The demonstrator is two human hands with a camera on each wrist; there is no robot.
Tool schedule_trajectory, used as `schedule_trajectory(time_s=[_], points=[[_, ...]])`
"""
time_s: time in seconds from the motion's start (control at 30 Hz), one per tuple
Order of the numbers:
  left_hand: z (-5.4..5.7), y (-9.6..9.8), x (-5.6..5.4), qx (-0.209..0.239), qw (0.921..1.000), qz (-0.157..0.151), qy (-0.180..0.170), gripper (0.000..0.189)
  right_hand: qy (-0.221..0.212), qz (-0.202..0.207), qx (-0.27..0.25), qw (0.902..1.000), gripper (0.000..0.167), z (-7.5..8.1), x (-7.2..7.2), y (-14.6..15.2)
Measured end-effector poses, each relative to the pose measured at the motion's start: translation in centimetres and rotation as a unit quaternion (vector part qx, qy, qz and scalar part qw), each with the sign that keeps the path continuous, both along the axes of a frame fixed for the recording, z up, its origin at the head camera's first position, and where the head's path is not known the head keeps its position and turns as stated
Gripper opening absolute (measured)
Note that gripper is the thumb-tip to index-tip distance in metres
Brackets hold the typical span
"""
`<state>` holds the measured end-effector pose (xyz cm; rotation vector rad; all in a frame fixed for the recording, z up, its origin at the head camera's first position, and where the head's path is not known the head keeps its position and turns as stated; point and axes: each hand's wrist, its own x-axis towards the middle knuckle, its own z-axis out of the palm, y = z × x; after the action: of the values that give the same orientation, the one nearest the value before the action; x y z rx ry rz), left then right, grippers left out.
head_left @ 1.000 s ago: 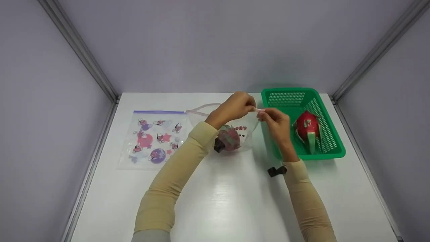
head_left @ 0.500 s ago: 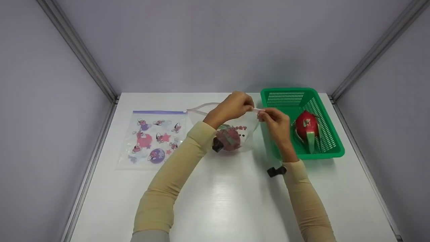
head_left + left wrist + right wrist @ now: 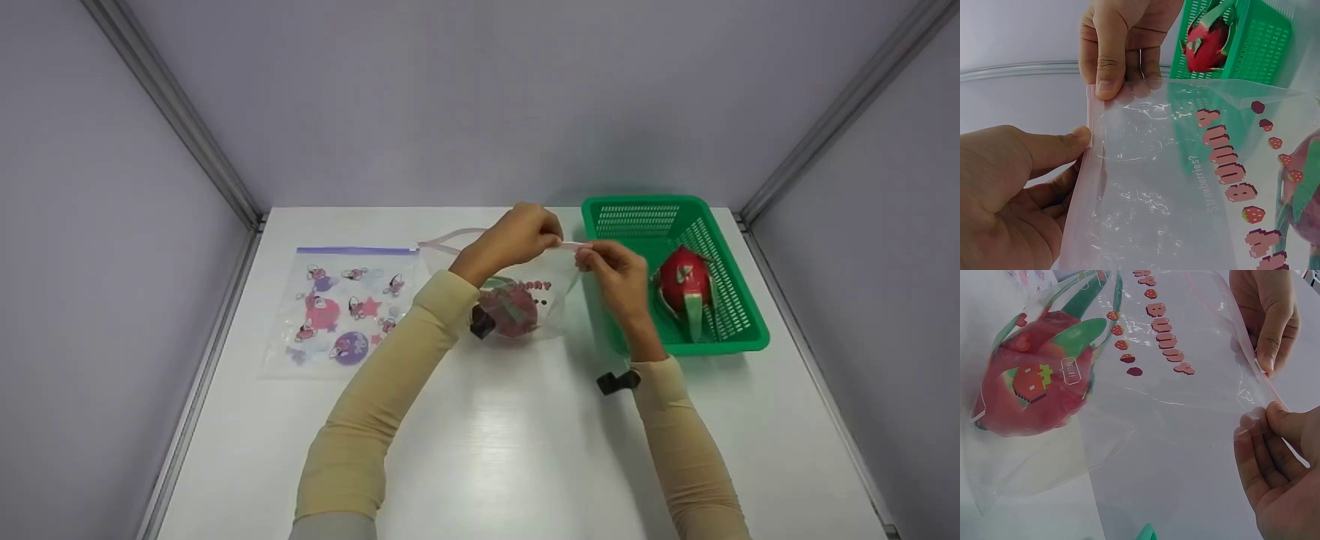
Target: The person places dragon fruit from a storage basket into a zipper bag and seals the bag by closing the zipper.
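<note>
A clear zip bag (image 3: 559,300) with a pink top edge and strawberry print stands held up at mid-table. Inside it lies a red dragon fruit (image 3: 1044,388) with green scales. My left hand (image 3: 517,236) pinches the pink zip edge (image 3: 1090,121) between thumb and fingers, at a small white piece of it. Close by on the right, my right hand (image 3: 619,277) pinches the bag's top corner, thumb on one face and fingers behind the film. A short stretch of zip shows between the two hands. Left of them the bag's mouth gapes.
A green plastic basket (image 3: 757,330) with another dragon fruit (image 3: 686,281) stands at the right. Flat on the table's left lies a printed zip bag (image 3: 337,307) with a purple top. Grey walls rise behind and at both sides.
My left hand has slid a little to the left along the zip edge, widening the gap between the hands. The right hand keeps its hold on the corner.
</note>
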<state>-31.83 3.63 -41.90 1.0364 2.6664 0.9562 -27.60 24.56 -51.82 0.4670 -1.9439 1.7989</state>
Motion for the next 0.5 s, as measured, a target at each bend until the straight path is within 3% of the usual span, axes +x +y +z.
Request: schedule_trajectory(time_s=[0.5], points=[[0.05,-0.57,-0.11,-0.001,0.9998,0.010,-0.017,0.023,-0.013,-0.020,0.018,0.9995,0.012,0.86,0.31,-0.39]])
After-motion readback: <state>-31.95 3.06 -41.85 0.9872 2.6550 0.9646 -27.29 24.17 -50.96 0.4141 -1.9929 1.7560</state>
